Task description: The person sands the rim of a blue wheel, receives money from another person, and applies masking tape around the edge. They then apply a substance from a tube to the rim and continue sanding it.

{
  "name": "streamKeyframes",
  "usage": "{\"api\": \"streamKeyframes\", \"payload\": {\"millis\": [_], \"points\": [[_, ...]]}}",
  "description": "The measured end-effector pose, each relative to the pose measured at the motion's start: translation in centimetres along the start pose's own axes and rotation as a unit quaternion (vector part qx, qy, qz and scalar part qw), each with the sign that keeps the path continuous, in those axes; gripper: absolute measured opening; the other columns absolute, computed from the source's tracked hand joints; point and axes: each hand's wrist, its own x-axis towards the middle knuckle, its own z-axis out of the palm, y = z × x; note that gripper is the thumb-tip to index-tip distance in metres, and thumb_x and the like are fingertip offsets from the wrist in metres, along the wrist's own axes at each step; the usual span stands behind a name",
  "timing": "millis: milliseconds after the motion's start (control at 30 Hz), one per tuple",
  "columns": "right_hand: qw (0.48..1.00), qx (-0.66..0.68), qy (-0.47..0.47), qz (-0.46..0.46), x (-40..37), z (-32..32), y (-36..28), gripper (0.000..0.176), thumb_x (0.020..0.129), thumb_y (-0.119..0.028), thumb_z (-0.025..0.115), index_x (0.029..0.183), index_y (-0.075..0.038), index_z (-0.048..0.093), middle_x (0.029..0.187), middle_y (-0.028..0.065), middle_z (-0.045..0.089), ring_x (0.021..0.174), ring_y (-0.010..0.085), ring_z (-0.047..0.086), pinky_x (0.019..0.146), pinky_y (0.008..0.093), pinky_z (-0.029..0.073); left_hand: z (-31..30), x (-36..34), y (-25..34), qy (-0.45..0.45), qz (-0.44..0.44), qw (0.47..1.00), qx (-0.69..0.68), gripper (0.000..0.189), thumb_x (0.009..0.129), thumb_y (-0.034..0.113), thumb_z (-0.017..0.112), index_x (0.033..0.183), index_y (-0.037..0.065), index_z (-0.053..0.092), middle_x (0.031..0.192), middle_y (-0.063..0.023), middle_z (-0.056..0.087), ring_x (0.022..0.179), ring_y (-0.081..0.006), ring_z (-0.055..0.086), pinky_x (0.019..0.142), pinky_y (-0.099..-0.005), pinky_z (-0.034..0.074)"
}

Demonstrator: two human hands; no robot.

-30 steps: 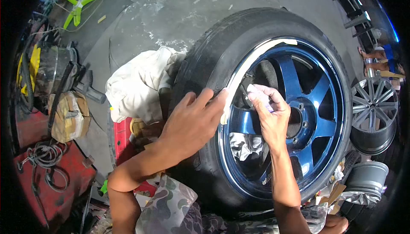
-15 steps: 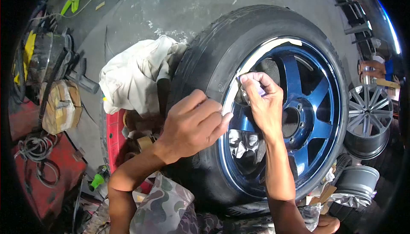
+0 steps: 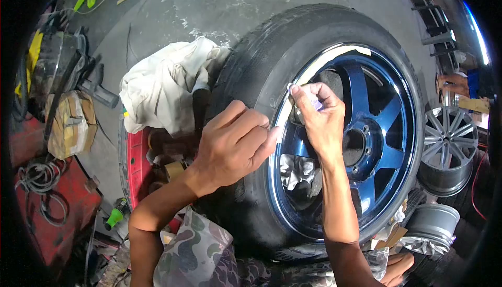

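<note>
A blue multi-spoke wheel rim (image 3: pixel 358 96) sits inside a black tire (image 3: pixel 251 77). A cream strip like masking tape (image 3: pixel 327 57) follows the upper left of the rim's lip. My right hand (image 3: pixel 323 117) is closed in a pinch on a small purple-and-white piece (image 3: pixel 316 104), its fingertips at the strip along the lip. Lower left, my left hand (image 3: pixel 232 148) is curled over the tire's sidewall. Its thumb and forefinger are pressed together at the strip's lower end; whatever they hold is hidden.
White cloth (image 3: pixel 164 80) lies over a red-sided object (image 3: pixel 137 156) left of the tire. A taped cardboard box (image 3: pixel 72 125) and coiled cable (image 3: pixel 42 179) are farther left. A silver rim (image 3: pixel 447 148) and a grey wheel barrel (image 3: pixel 431 221) stand at right.
Both hands shift slightly upward in the view and keep their pinched shapes. The view itself has shifted a little. The strip on the rim looks the same.
</note>
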Motion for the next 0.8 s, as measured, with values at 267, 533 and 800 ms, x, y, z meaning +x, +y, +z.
{"api": "streamKeyframes", "payload": {"millis": [267,533,800], "points": [[1.000,-0.005,-0.001,0.004,0.1,-0.1,-0.3,0.026,0.097,-0.022,0.085,0.086,-0.001,0.073,0.075,-0.0035,0.066,0.069,0.0035,0.053,0.063,0.0238,0.044,0.0,0.0,-0.1,0.000,0.002,1.000,0.000,0.018,0.078,-0.004,0.083,0.078,0.001,0.066,0.089,-0.0085,0.067,0.072,-0.0274,0.059,0.063,-0.0377,0.048],[0.999,0.003,-0.003,0.033,0.1,-0.2,-0.3,0.029,0.095,-0.024,0.086,0.083,-0.002,0.072,0.073,-0.0045,0.065,0.068,0.0035,0.052,0.062,0.0245,0.044,0.0,0.0,0.0,-0.010,-0.007,1.000,0.011,0.018,0.078,-0.003,0.084,0.077,0.002,0.066,0.090,-0.0083,0.067,0.073,-0.0272,0.059,0.063,-0.0375,0.048],[0.999,0.012,-0.006,0.034,0.8,-0.4,-0.4,0.027,0.096,-0.023,0.086,0.083,-0.003,0.072,0.073,-0.0045,0.065,0.067,0.0029,0.052,0.061,0.0244,0.044,0.0,0.1,0.0,-0.009,-0.008,1.000,0.012,0.019,0.079,-0.003,0.084,0.077,0.002,0.066,0.090,-0.0083,0.067,0.074,-0.0270,0.060,0.064,-0.0370,0.048]]}}
